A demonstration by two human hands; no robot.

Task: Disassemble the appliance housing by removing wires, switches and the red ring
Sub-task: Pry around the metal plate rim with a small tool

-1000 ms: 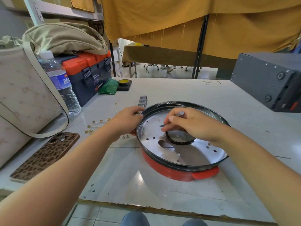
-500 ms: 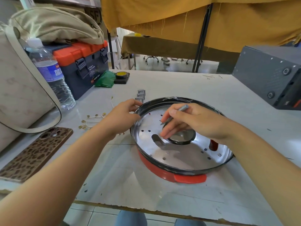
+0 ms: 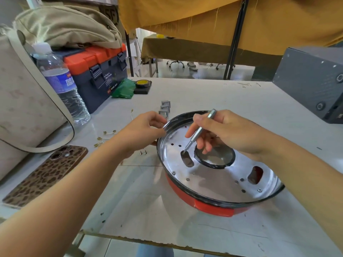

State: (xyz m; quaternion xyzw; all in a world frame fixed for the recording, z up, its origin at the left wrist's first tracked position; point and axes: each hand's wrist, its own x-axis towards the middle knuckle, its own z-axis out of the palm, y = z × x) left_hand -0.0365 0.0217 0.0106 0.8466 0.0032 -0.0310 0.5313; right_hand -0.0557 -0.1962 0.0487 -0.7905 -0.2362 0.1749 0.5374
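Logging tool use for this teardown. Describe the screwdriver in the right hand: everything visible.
The screwdriver is a slim, silver-grey, metal-looking precision driver with a thicker handle and a thin shaft. The right hand grips it pen-like, tilted, cap end up and away from the person. Its tip points down at the upper end of an oblong slot in the housing's shiny plate. Whether it engages a screw cannot be seen.

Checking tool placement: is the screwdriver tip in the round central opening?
No, the screwdriver tip sits in the oblong slot left of the central opening.

left hand [image 3: 143, 132] fingers curled, gripping; right hand [image 3: 230, 132] pinching, fingers bent, both forearms extended
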